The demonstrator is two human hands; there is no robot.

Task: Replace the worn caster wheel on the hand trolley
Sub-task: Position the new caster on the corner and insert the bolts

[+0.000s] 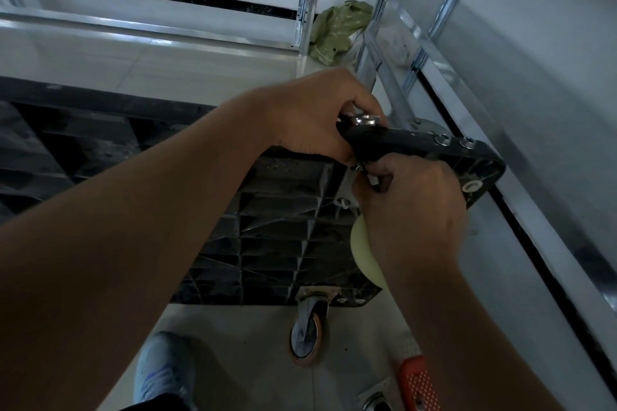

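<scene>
The black plastic trolley deck (280, 227) stands tipped on its side, with its ribbed underside facing me. My left hand (314, 113) is closed over the deck's top edge and pinches a shiny metal fitting (365, 119) there. My right hand (410, 210) is just below that edge, fingers pinched on a small metal fastener (362, 172) beside a grey mounting plate (345, 197). A cream-coloured caster wheel (364, 250) shows partly behind my right hand. A second caster with an orange-rimmed wheel (307, 334) hangs from the deck's lower corner.
An orange-handled tool (419, 384) and a loose metal caster plate (375, 399) lie on the floor at the lower right. Metal shelving uprights (384, 53) and rails surround the corner. A crumpled green bag (340, 30) lies behind. My shoe (163, 367) is below.
</scene>
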